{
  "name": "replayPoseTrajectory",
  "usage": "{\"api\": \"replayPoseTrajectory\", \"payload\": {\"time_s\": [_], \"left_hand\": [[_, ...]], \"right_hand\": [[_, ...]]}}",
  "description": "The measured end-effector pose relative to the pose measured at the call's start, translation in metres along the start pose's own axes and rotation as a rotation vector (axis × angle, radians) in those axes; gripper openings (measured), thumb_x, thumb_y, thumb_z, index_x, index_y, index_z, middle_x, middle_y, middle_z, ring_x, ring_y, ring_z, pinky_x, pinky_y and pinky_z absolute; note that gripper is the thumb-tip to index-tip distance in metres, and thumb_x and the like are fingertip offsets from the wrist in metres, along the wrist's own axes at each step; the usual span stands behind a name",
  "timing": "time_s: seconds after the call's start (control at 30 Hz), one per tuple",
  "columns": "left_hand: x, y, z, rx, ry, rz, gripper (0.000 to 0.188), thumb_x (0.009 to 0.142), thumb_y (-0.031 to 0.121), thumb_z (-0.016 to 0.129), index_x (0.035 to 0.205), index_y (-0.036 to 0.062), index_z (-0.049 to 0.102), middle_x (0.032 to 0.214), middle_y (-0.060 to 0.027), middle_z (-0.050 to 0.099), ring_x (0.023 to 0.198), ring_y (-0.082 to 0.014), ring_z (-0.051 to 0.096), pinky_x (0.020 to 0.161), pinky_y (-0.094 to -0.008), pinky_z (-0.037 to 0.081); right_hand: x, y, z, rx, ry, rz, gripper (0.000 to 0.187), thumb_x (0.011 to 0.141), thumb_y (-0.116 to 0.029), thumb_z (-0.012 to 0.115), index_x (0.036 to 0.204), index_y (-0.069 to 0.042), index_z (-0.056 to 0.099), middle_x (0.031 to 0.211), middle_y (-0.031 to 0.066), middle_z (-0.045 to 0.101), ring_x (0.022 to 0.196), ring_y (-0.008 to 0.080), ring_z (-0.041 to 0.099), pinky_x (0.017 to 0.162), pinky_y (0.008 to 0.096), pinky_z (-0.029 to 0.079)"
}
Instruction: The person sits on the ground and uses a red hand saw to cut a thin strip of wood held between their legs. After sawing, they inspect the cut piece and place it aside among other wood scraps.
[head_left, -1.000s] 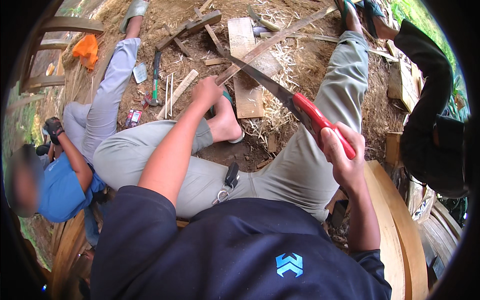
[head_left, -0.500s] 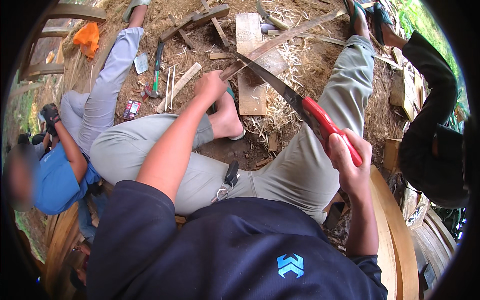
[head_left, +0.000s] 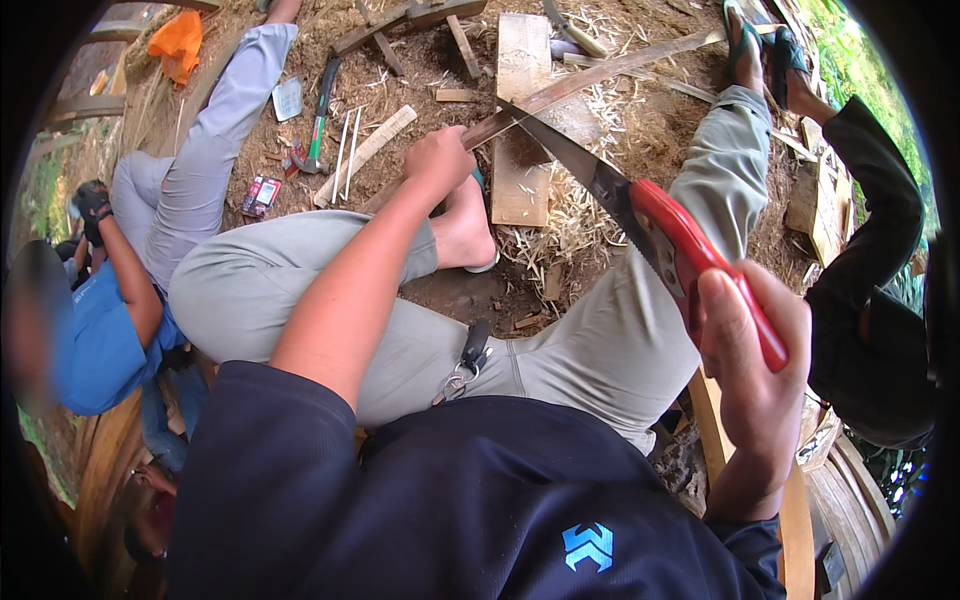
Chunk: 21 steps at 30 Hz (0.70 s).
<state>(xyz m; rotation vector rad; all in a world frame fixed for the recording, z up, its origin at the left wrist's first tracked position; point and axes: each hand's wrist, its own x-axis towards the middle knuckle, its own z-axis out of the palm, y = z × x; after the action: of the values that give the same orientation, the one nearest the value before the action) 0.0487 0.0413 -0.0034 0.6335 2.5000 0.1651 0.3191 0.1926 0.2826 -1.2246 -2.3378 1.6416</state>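
My right hand [head_left: 755,345] is closed around the red handle of a handsaw [head_left: 582,160]. The saw's blade slants up to the left, and its tip end crosses a long narrow wooden strip [head_left: 590,80]. My left hand [head_left: 440,162] grips that strip close to its near end, just left of the blade. Beneath the strip lies a pale flat board [head_left: 521,195] on the ground, between my legs. From there the strip stretches away to the far right, toward a person's sandalled foot.
Left of my hand lie a hammer [head_left: 318,130], thin sticks [head_left: 351,150] and a flat wood offcut [head_left: 375,152]. A curved tool [head_left: 575,30] lies beyond the board among shavings [head_left: 580,215]. One person in a blue shirt [head_left: 110,340] is at left; another's dark sleeve [head_left: 880,220] shows at right.
My right hand has drawn the saw back toward me and to the right, the blade still across the strip. My left hand keeps its grip. The whole view has shifted slightly.
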Motion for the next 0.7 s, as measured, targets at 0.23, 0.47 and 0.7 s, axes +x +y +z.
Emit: {"api": "replayPoseTrajectory", "payload": {"time_s": [0.23, 0.47, 0.7], "left_hand": [[0.0, 0.0, 0.002, -0.025, 0.01, -0.013, 0.039, 0.087, 0.016, 0.06, 0.124, 0.0198, 0.07, 0.113, -0.0175, 0.073, 0.107, -0.0391, 0.069, 0.092, -0.0494, 0.055], [-0.005, 0.008, -0.008, -0.001, -0.035, -0.036, 0.043, 0.086, 0.019, 0.061, 0.128, 0.0237, 0.069, 0.118, -0.0165, 0.072, 0.11, -0.0361, 0.068, 0.094, -0.047, 0.055], [0.001, 0.003, -0.002, 0.0, -0.023, -0.017, 0.047, 0.086, 0.022, 0.063, 0.133, 0.0222, 0.067, 0.116, -0.0158, 0.072, 0.108, -0.0367, 0.069, 0.094, -0.0477, 0.054]], "right_hand": [[0.06, 0.029, 0.051, -0.124, 0.014, -0.275, 0.029, 0.098, -0.018, 0.067, 0.076, 0.002, 0.063, 0.057, 0.0091, 0.055, 0.048, 0.0155, 0.047, 0.049, 0.0343, 0.037], [0.019, 0.107, 0.062, -0.034, 0.025, -0.233, 0.022, 0.097, -0.013, 0.067, 0.082, 0.002, 0.065, 0.058, 0.0087, 0.055, 0.051, 0.0108, 0.05, 0.049, 0.0309, 0.039], [0.034, 0.062, 0.059, -0.02, 0.063, -0.189, 0.029, 0.098, -0.014, 0.068, 0.076, 0.003, 0.059, 0.057, 0.0089, 0.051, 0.052, 0.0091, 0.046, 0.049, 0.0313, 0.036]]}}
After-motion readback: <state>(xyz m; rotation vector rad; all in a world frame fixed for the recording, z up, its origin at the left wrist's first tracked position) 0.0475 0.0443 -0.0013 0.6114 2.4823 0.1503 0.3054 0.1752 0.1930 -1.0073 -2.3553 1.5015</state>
